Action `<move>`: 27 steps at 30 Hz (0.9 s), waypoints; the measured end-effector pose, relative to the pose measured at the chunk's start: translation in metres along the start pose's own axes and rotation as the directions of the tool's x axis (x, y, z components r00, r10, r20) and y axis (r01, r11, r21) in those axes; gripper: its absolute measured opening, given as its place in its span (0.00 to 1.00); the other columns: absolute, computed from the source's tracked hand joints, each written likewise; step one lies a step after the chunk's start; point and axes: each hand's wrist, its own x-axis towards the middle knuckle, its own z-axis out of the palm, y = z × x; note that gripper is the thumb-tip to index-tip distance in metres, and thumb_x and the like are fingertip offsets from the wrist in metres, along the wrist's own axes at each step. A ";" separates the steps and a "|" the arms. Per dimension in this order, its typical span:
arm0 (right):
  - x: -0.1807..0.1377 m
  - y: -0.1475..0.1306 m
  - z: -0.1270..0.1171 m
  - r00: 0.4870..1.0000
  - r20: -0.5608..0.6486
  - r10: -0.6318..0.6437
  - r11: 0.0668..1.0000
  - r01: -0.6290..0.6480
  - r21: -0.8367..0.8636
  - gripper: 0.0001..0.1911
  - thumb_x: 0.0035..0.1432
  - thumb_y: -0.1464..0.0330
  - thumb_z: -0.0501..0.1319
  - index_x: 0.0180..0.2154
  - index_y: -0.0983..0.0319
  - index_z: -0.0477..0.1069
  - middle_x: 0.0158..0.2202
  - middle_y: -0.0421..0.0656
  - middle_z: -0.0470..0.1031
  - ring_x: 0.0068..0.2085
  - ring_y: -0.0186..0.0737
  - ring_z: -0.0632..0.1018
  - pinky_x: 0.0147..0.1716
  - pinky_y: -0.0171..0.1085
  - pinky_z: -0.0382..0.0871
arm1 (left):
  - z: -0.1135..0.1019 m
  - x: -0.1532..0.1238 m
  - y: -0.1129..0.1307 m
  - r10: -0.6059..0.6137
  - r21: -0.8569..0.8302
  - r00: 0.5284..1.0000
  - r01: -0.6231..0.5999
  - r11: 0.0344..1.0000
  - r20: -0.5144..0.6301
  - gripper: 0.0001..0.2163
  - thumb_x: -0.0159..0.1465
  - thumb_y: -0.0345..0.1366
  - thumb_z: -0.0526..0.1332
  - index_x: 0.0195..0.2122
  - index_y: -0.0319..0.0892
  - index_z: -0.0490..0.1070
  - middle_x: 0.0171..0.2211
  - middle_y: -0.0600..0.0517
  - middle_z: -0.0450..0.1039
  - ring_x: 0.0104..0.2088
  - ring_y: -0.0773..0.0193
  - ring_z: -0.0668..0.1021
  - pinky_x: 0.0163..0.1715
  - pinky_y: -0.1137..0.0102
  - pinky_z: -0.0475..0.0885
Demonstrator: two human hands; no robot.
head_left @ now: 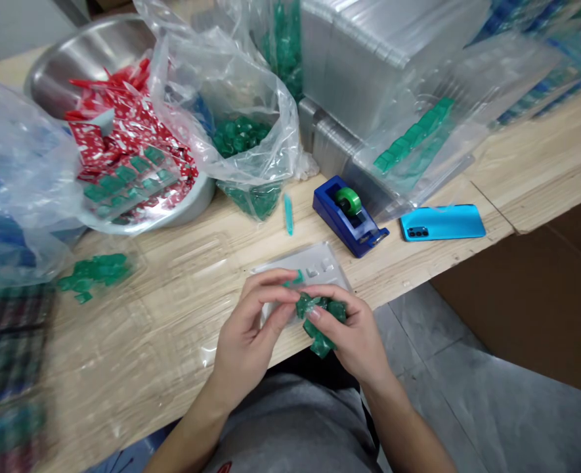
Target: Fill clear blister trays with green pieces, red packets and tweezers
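Observation:
My right hand [356, 332] is closed around a small clump of dark green, translucent, cube-like pieces [322, 341]. The thumb and fingertips of my left hand [251, 328] pinch one green piece [304, 305] at the edge of that clump. Beneath both hands lies a clear plastic blister tray [339, 270] with square pockets, partly covered by my fingers. A lighter green bit [297, 277] shows in it just behind my left fingertips.
Behind the tray stand a blue tape dispenser [337, 217] and a teal pen-like stick [289, 215]. A blue phone [442, 223] lies to the right. Further back are a bag of green pieces [241, 135], a steel bowl [48, 79] with red packets, and stacked clear trays [354, 59].

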 end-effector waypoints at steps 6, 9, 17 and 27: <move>-0.002 -0.003 0.003 0.994 0.000 -0.110 0.981 0.108 -0.160 0.10 0.53 0.69 0.66 0.39 0.53 0.79 0.39 0.39 0.82 0.41 0.39 0.81 0.44 0.40 0.76 | -0.004 -0.006 0.000 0.084 0.151 0.996 -0.090 0.985 0.043 0.09 0.62 0.36 0.66 0.44 0.48 0.74 0.40 0.51 0.75 0.43 0.63 0.77 0.44 0.69 0.74; -0.002 -0.003 0.003 0.984 0.007 -0.177 0.962 0.174 -0.213 0.09 0.54 0.70 0.65 0.39 0.54 0.79 0.38 0.40 0.82 0.40 0.38 0.81 0.43 0.39 0.76 | -0.004 -0.004 0.002 0.039 0.111 0.999 -0.040 0.993 0.019 0.05 0.64 0.32 0.64 0.40 0.47 0.74 0.38 0.52 0.76 0.42 0.64 0.78 0.44 0.71 0.75; 0.005 0.004 0.003 1.000 0.002 -0.017 0.989 0.017 -0.147 0.07 0.52 0.64 0.67 0.34 0.57 0.78 0.31 0.40 0.79 0.30 0.35 0.76 0.28 0.34 0.71 | -0.003 0.000 -0.001 -0.050 0.089 0.995 0.058 0.994 -0.090 0.06 0.64 0.26 0.60 0.37 0.45 0.72 0.34 0.57 0.78 0.37 0.71 0.80 0.39 0.78 0.74; 0.003 0.013 -0.001 0.999 0.046 -0.001 0.990 0.007 -0.138 0.10 0.48 0.64 0.70 0.36 0.56 0.78 0.36 0.39 0.80 0.39 0.37 0.78 0.43 0.37 0.72 | -0.012 -0.002 -0.001 0.087 0.252 0.969 -0.146 0.957 0.231 0.08 0.66 0.26 0.58 0.43 0.45 0.72 0.39 0.52 0.76 0.42 0.66 0.78 0.44 0.72 0.73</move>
